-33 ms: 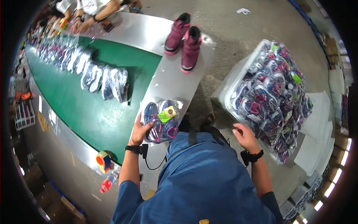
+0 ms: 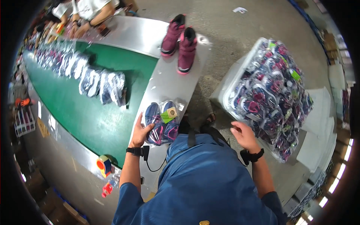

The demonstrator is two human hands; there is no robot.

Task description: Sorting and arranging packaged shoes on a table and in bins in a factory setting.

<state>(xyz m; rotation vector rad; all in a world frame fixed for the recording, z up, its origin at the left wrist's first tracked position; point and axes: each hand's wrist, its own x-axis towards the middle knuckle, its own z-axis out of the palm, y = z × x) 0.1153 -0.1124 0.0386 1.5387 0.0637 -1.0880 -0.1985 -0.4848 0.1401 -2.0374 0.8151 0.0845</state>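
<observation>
A pair of dark navy shoes with pink laces, sealed in a clear plastic bag (image 2: 162, 129), lies on the metal end of the work table in front of me. A green and tan tag (image 2: 168, 115) shows on top of the bag. My left hand (image 2: 140, 132) grips the bag's left side, thumb over the plastic and fingers along the edge. Held away from the table, my right hand (image 2: 245, 135) is loosely curled with thumb and fingers apart, and I see nothing in it. It is nearest to a white bin (image 2: 234, 77) heaped with bagged shoes (image 2: 268, 97).
Two maroon ankle boots (image 2: 186, 52) stand at the table's far end. A row of bagged shoes (image 2: 101, 84) lies on the green belt (image 2: 75, 105). Left of me are a tape dispenser (image 2: 104, 165) and a red-capped bottle (image 2: 108, 187). Co-workers' hands (image 2: 79, 29) are at the far left.
The view has shifted slightly, so the boots, bin and belt sit a little further left in the picture. My left hand stays on the bagged shoes.
</observation>
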